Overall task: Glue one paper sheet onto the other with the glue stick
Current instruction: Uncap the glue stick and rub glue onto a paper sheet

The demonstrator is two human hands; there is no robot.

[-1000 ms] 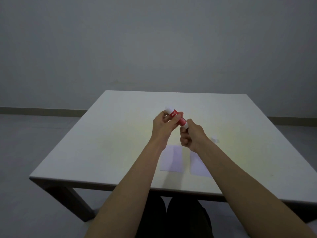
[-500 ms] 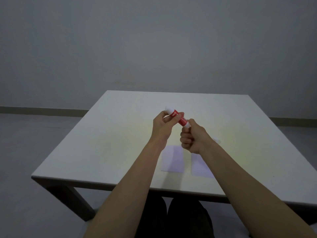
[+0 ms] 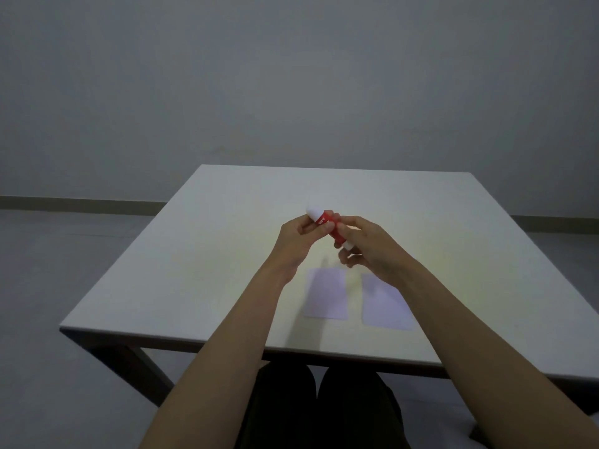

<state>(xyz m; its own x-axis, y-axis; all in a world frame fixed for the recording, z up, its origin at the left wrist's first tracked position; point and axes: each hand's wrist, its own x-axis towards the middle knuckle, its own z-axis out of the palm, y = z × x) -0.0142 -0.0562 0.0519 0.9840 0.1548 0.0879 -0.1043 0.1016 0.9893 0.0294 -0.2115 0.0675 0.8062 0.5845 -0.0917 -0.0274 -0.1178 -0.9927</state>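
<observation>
Both hands hold a red glue stick [image 3: 328,225] with a white end above the middle of the white table [image 3: 194,254]. My left hand [image 3: 299,238] pinches its upper part near the white tip. My right hand [image 3: 369,244] grips the lower part, fingers around the white base. Two pale paper sheets lie flat side by side below the hands: the left sheet [image 3: 325,298] and the right sheet [image 3: 384,306], whose right edge my forearm partly covers.
The table's near edge [image 3: 227,346] runs just above my dark-clothed knees [image 3: 324,406]. A grey wall and grey floor surround the table.
My right hand has shifted from a fist below the stick's base to gripping its lower part with fingers loosened. The left hand and stick stay in about the same place.
</observation>
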